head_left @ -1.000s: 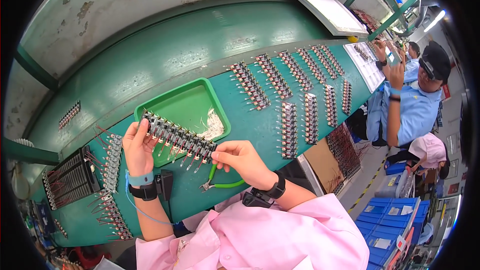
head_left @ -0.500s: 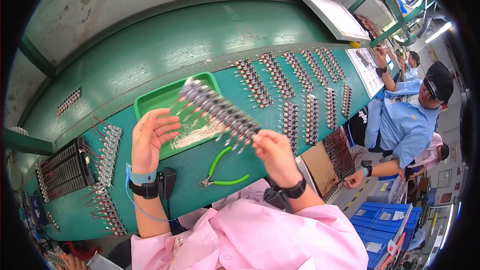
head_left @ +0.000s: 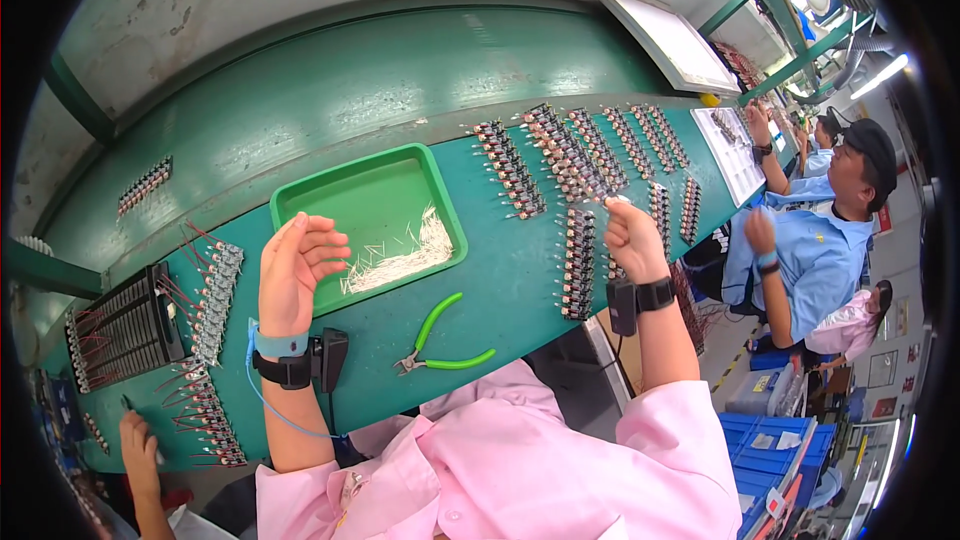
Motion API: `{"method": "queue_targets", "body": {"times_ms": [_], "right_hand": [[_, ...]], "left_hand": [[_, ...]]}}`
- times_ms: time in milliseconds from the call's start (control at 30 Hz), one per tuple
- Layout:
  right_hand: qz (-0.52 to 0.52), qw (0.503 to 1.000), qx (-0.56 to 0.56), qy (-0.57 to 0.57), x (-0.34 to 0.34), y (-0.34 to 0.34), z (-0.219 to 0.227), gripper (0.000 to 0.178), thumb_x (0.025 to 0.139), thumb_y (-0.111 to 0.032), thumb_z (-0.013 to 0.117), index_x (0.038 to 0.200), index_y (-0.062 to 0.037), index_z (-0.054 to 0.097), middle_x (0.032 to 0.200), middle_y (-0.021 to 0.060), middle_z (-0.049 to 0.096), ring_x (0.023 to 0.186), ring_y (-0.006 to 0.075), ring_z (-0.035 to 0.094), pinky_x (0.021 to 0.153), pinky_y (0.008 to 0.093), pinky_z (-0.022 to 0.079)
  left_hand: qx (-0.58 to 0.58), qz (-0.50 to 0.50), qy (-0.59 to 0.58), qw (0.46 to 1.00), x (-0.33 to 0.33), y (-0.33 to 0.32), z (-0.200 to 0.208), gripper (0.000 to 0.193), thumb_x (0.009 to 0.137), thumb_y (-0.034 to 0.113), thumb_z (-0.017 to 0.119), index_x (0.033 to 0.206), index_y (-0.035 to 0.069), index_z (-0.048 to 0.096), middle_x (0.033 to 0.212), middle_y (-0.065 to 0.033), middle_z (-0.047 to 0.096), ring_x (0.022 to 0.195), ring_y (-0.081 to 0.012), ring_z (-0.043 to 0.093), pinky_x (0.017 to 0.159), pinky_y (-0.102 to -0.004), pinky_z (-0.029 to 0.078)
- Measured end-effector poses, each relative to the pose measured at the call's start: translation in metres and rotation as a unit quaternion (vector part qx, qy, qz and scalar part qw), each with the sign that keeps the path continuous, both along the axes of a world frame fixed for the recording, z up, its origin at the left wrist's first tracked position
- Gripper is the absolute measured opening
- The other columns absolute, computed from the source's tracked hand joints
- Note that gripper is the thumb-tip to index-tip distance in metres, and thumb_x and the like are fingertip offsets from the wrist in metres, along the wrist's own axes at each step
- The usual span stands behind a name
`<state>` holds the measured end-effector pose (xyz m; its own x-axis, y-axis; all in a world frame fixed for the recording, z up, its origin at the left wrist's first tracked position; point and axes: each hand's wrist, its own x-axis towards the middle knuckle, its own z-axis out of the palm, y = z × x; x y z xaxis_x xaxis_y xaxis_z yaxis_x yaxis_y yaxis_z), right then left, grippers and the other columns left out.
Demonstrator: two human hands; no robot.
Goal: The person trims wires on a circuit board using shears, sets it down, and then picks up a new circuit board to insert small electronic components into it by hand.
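My right hand (head_left: 632,242) pinches the near end of a strip of small dark cylindrical components with metal tips (head_left: 566,158). The strip lies over, or hangs just above, the back row of similar strips; which one I cannot tell. My left hand (head_left: 297,270) is open and holds nothing, its fingers loosely curved over the left side of a green tray (head_left: 447,190). Thin white sticks (head_left: 412,262) lie heaped in the tray. Between my forearms, a pair of cutting pliers with green handles (head_left: 432,342) rests open on the green bench.
More component strips (head_left: 507,170) stand in two rows to the right. At left are wired strips (head_left: 217,305) and a black rack (head_left: 130,330). A co-worker in a blue shirt (head_left: 822,240) works beside a white board (head_left: 728,155); another person's hand (head_left: 140,450) reaches in at lower left.
My right hand has carried the strip rightward, from over the tray to the back row of strips. My left hand has hardly moved. Another person's hand has come farther in at lower left.
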<state>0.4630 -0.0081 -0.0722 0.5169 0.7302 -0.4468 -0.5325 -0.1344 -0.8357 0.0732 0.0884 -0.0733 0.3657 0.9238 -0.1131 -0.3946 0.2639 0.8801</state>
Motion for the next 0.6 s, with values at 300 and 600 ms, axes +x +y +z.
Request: {"method": "queue_targets", "body": {"times_ms": [300,600], "right_hand": [[-0.004,0.998,0.004,0.063,-0.008,0.039,-0.011,0.023,0.083,-0.006,0.051,0.066,-0.0106,0.038,0.049,-0.0071,0.025,0.038,0.0043,0.022,0.033,0.0189,0.019],[0.043,0.993,0.027,0.105,-0.075,0.055,-0.012,0.023,0.083,-0.004,0.051,0.066,-0.0108,0.037,0.049,-0.007,0.024,0.038,0.0045,0.021,0.033,0.0196,0.02]], "left_hand": [[-0.002,0.021,0.006,1.0,-0.02,0.005,0.007,0.028,0.089,0.027,0.043,0.089,0.001,0.055,0.078,-0.0096,0.062,0.069,-0.0162,0.061,0.059,-0.0246,0.049],[0.0,0.03,0.005,1.0,-0.029,0.006,0.002,0.028,0.089,0.027,0.043,0.088,0.001,0.055,0.077,-0.0095,0.062,0.068,-0.0162,0.06,0.059,-0.0248,0.049]]}}
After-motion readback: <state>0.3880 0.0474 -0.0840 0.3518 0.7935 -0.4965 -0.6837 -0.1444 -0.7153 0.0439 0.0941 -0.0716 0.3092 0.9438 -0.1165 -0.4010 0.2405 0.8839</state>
